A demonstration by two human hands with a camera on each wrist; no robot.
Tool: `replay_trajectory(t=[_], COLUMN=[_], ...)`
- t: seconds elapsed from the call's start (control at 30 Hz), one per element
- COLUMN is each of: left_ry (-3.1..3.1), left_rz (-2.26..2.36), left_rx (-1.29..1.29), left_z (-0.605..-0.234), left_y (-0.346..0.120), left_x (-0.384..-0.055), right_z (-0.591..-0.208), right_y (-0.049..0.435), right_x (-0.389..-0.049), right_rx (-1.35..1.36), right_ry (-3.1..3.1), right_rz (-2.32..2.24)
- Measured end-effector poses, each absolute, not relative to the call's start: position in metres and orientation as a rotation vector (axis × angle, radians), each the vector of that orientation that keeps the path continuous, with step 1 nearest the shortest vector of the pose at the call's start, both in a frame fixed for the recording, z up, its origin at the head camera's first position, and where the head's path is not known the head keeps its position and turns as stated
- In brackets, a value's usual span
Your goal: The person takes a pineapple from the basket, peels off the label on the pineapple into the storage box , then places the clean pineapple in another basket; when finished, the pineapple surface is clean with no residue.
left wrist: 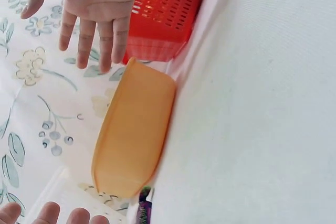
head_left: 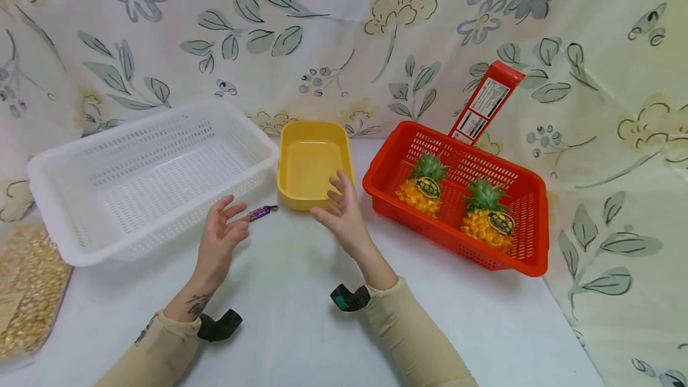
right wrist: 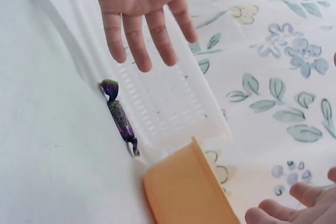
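Note:
My left hand (head_left: 220, 237) hovers over the table by the front of the white basket (head_left: 107, 251), fingers extended, holding nothing. Just beyond its fingers lies a purple twist-wrapped candy (head_left: 261, 213), seen whole in the right wrist view as a dark wrapper (right wrist: 122, 121). My right hand (head_left: 346, 217) is raised before the yellow bin (head_left: 314, 178), its fingers spread and loosely bent with nothing between them. The two palms face each other, apart. In the left wrist view, the right hand (left wrist: 100, 3) shows its palm and straight fingers.
A red basket (head_left: 430, 235) on the right holds two small pineapples (head_left: 486, 223) with labels. Behind it leans a red packet (head_left: 488, 103). At the left edge lies a clear bag of yellow kernels (head_left: 34, 291). Floral cloth (head_left: 333, 46) hangs behind the white table (head_left: 290, 327).

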State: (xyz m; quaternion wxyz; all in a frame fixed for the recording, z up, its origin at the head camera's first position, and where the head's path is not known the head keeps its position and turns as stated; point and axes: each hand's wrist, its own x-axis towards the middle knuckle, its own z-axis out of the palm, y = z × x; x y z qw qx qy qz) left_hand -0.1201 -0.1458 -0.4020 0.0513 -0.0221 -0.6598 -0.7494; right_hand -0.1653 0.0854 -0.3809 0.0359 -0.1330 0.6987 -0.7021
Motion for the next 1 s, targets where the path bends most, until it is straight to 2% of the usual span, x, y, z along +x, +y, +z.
replay_trajectory(t=[0.33,0.8,1.0], left_ry=[-1.991,-1.411,-1.304], left_rz=[-2.345,-2.336,-2.264], left_rx=[0.075,0.445,0.497], left_z=[-0.411,-0.422,-0.424], left_y=[-0.162,-0.184,-0.188], left_x=[-0.11,-0.113,-0.116], right_z=[-0.385,-0.386,-0.385], right_y=[0.086,0.084,0.085], right_x=[-0.169,-0.168,-0.169], right_rx=[-0.411,-0.363,-0.349], right_ry=[2.15,2.121,2.122], right_rz=[-2.162,-2.211,-2.2])
